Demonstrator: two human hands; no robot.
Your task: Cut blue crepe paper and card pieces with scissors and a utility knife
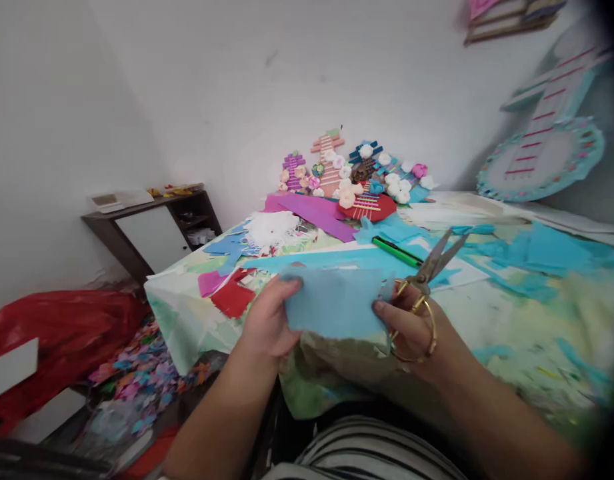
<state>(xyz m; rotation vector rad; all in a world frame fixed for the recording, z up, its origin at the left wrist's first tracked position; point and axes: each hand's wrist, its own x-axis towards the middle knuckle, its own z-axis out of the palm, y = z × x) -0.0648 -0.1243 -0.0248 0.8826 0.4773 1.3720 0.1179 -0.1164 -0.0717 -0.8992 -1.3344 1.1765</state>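
Note:
A light blue rectangular sheet (337, 300), paper or thin felt, is stretched between my hands above the table's near edge. My left hand (271, 313) is closed on its left side, thumb on the near face. Thumb and fingers of my right hand (409, 323) pinch its right side. Scissors (431, 267) with gold-coloured handles hang on that right hand too, blades apart and pointing up and away. Just beyond the sheet lies a green box cutter (397, 251). A larger blue piece (317, 259) rests on white paper behind it.
Blue scraps (551, 250) spread over the right of the patterned tablecloth (517, 327). Red scraps (233, 297) and white shreds (271, 230) lie left. Decorated craft pieces (331, 167) lean against the wall, with a guitar-shaped one (541, 147) at right. A low cabinet (154, 230) stands left.

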